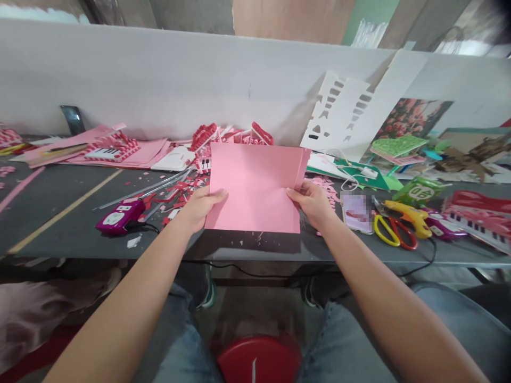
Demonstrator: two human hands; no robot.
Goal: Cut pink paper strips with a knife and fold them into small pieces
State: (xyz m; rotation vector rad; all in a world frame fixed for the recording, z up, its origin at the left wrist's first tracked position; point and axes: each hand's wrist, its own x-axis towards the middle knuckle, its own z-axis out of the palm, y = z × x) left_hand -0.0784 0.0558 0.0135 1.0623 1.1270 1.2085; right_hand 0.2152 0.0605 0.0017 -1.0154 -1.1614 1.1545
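Observation:
Sheets of pink paper [255, 186] are held up in front of me, above the near part of the dark table. My left hand [202, 208] grips their left edge, thumb on the front face. At the right edge my right hand [313, 201] pinches them the same way; a second layer shows there, slightly offset. The fingers behind the paper are mostly hidden. Behind the top edge stand red-and-pink paper pieces [255, 133], partly covered. Red and pink scraps [181, 194] lie beside my left hand.
A purple device [122, 217] with a cord sits at left. To the right are a phone [357, 213], scissors [393, 231], a yellow tool [411, 215] and a green packet [421, 190]. White cut-out sheets [339, 109] lean on the wall. A red stool [259, 361] is below.

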